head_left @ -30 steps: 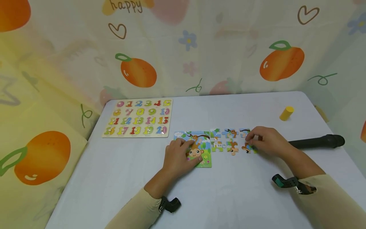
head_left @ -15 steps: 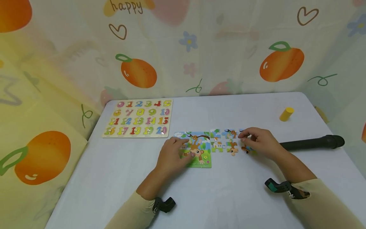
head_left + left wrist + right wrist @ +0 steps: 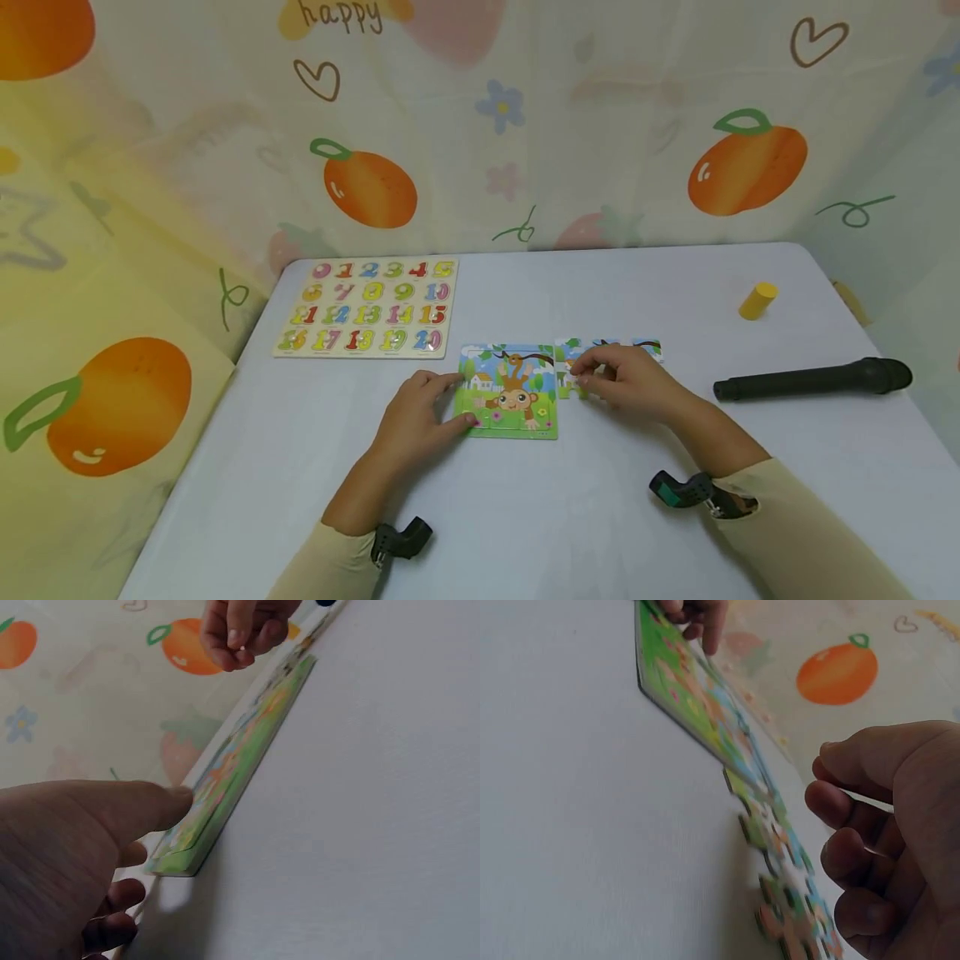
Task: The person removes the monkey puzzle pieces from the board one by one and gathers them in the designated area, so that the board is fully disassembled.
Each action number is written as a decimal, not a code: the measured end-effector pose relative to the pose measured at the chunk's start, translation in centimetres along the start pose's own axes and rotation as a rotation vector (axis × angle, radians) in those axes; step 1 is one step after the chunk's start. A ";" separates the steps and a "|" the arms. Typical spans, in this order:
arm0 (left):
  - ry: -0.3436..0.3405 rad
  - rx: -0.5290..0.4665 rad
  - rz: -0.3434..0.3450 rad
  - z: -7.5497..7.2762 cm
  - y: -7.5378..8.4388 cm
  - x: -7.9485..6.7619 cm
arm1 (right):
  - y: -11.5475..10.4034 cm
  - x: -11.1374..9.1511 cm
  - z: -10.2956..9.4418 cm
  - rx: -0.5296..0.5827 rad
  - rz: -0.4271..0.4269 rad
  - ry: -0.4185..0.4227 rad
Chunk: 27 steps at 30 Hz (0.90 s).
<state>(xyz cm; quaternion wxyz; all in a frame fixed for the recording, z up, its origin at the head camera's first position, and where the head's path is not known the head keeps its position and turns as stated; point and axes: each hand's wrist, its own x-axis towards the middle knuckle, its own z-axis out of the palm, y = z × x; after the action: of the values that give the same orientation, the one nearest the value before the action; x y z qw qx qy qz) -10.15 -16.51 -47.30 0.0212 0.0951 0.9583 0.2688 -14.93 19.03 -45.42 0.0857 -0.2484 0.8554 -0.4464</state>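
A monkey jigsaw puzzle in a square board lies on the white table. At its left edge is my left hand, thumb and forefinger spread and fingertips right at the rim. Several loose jigsaw pieces lie in rows along the board's right side. Over them hovers my right hand, its fingers loosely bent, covering some of the pieces. In the right wrist view nothing shows between the fingers of the right hand, and the pieces lie below it.
A number puzzle board lies at the back left of the table. A yellow cylinder stands at the back right, with a black microphone-shaped object in front of it. Patterned cloth hangs behind the table.
My right hand has moved left from the far pieces to those nearer the board. My left hand has drawn back left off the monkey picture to the board's edge.
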 end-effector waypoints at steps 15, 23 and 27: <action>-0.055 -0.035 0.161 -0.5 -2.6 0.2 | -3.4 4.6 5.5 -0.018 -0.016 -0.155; -0.059 -0.011 0.196 -0.6 -2.8 0.3 | -4.8 6.1 8.6 -0.182 -0.095 -0.190; -0.052 -0.011 0.188 -0.6 -2.8 0.3 | -5.4 6.5 9.8 -0.243 -0.117 -0.209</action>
<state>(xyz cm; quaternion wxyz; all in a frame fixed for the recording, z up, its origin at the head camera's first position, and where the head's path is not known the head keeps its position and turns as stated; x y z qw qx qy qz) -10.94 -19.08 -48.26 0.0214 0.1915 0.9427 0.2722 -15.04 6.13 -46.30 0.1172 -0.3515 0.8735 -0.3158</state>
